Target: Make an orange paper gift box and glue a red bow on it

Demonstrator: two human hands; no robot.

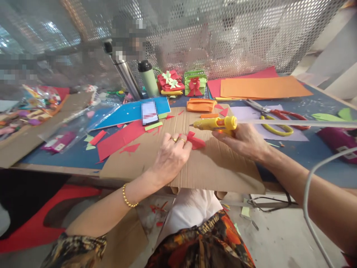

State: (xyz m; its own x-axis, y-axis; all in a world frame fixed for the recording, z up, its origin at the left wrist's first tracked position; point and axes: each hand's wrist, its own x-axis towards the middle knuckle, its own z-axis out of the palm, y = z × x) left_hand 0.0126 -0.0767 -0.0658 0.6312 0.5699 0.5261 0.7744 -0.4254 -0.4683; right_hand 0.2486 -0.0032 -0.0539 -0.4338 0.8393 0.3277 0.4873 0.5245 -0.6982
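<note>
My right hand [245, 141] grips a yellow hot glue gun [213, 123] above the cardboard sheet [214, 167], its nozzle pointing left. A long translucent glue stick [290, 122] sticks out of the gun's back end to the right. Fingers curled, my left hand [174, 154] rests over the cardboard and holds a red paper bow [196, 141], whose loops show beyond the fingertips. Just past the glue gun lies a folded orange paper piece [201, 105], with a narrow orange strip [209, 116] in front of it.
A phone [150, 112], red paper [122, 139] and scraps lie left of the cardboard. Scissors [279, 111] and yellow-handled pliers [277, 125] lie right. Behind stand a green bottle [150, 80], a steel flask [126, 74] and a green paper bag [195, 83]. A grey cable [308, 197] hangs at right.
</note>
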